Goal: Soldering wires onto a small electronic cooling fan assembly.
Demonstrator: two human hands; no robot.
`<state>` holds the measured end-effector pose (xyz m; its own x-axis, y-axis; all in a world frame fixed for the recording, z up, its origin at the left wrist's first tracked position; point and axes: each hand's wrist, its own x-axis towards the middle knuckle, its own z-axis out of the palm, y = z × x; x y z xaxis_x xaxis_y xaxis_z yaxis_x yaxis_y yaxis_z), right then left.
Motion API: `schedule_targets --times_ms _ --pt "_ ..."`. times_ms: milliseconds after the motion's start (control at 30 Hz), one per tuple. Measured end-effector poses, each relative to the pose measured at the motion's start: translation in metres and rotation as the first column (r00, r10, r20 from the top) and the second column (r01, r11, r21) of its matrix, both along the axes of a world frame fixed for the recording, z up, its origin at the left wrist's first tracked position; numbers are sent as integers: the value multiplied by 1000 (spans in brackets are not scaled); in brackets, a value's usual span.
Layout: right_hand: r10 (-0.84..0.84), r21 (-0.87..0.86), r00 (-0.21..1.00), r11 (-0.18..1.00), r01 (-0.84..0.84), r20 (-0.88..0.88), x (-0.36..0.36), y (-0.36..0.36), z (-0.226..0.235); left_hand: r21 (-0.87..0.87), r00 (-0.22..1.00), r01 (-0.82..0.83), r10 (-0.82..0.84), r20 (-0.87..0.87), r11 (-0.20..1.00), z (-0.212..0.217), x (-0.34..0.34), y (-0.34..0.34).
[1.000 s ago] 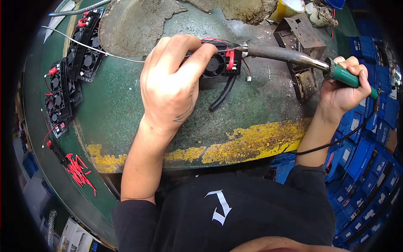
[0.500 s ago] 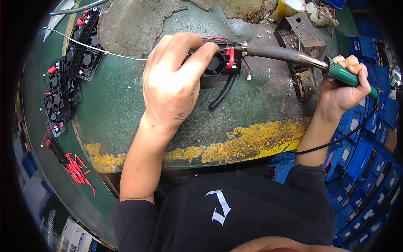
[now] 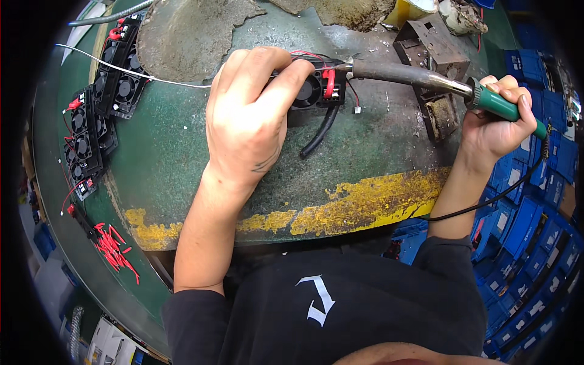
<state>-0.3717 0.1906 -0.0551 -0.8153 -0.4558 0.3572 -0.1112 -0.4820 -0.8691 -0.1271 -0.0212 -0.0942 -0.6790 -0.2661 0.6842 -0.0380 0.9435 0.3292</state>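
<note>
My right hand (image 3: 497, 125) is wrapped round the green handle of a soldering iron (image 3: 420, 76), its metal barrel pointing left. The tip is at the right end of a black fan unit (image 3: 308, 94), by its red sleeving (image 3: 329, 83). Over the unit's left part my left hand (image 3: 250, 112) is closed, thumb and forefinger pinched on solder wire (image 3: 182, 81) that runs in from the left. That hand hides much of the unit. A thick black cable (image 3: 319, 134) and a thin lead with a small white connector (image 3: 357, 110) come off the unit.
More fan units (image 3: 85, 137) lie at the left, near a pile of red sleeves (image 3: 114, 249). A rusty metal stand (image 3: 433, 52) is behind the iron, with a yellow container (image 3: 413, 11) beyond. Blue bins (image 3: 523, 231) fill the right. The iron's black cord (image 3: 486, 205) loops past my right forearm.
The fan unit, both hands and the iron have shifted very slightly left in view. The grips are the same, and the tip stays at the unit's right end.
</note>
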Motion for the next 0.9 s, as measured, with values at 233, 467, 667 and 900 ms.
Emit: schedule_targets --times_ms 233,467,667,900 --pt "-32 9 999 999 32 -9 3 -3 1 -31 1000 -4 3 -29 1000 -2 1 -5" --pt "-47 -18 999 999 47 -7 4 -5 1 -37 1000 -21 20 -9 999 3 2 -4" --pt "-61 -17 997 998 62 50 3 -3 3 -47 999 -20 19 -26 999 3 3 -4" --pt "-120 24 993 992 120 2 7 -8 1 -73 999 -19 16 -34 997 2 2 -2"
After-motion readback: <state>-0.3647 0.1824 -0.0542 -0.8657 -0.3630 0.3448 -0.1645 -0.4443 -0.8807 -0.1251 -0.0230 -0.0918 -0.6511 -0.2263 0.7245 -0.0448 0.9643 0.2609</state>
